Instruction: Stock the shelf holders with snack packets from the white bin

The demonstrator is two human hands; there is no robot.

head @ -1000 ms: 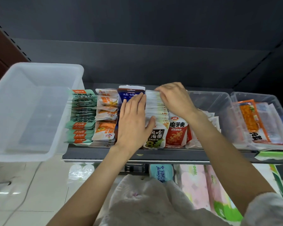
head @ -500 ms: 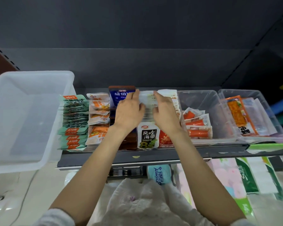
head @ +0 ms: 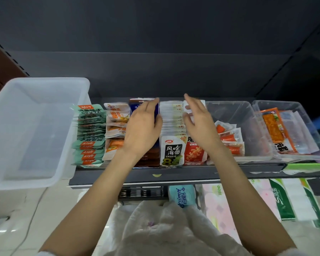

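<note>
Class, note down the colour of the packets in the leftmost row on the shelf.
The leftmost packets are mint green with orange labels, seen clearly in the head view.

White bin (head: 35, 130) left; snack packets (head: 172, 126) upright, rowed on shelf.

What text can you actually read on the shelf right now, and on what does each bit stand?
"风吃海带" and a large "8": front white seaweed packet.
"魔", partly hidden by the right hand: red packet.
"Primel": blue tissue pack below the shelf.
"1800": pink tissue pack.
Green packets, orange packets, and the orange pack in the far clear bin: print blurred, unreadable.
</note>
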